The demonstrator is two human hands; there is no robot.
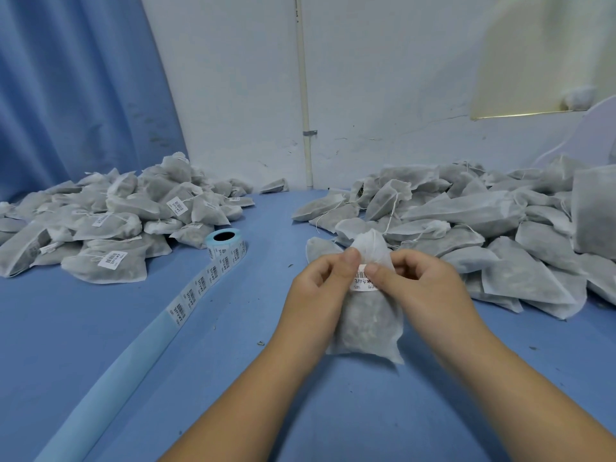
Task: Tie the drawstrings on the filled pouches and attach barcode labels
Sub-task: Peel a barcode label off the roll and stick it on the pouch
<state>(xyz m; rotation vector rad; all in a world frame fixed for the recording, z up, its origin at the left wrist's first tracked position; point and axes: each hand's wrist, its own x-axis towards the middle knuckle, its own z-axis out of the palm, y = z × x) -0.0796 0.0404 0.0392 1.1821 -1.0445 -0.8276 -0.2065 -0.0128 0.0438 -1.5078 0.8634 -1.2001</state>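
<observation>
Pouches of grey mesh fabric, already labelled (100, 225), are heaped at far left, beside a pale-blue roll of barcode labels (226, 243) trailing its strip. At centre the left hand (320, 281) and right hand (423, 281) pinch the gathered neck of one filled white fabric pouch (366, 321) standing on the blue tabletop (233, 361), thumbs pressing a white barcode label (361, 283) flat. Labelling seems nearly done. The next move is likely to set it left and take one from the unlabelled heap (483, 221) at right.

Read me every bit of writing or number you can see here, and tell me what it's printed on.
Label on the pouch pinched by the left hand and right hand: barcode plus small print, too blurred to read.
Strip off the label roll: barcodes with a short line each, illegible.
Labels on the left pile of pouches: barcodes, too small to read.
Nothing else carries text.
</observation>
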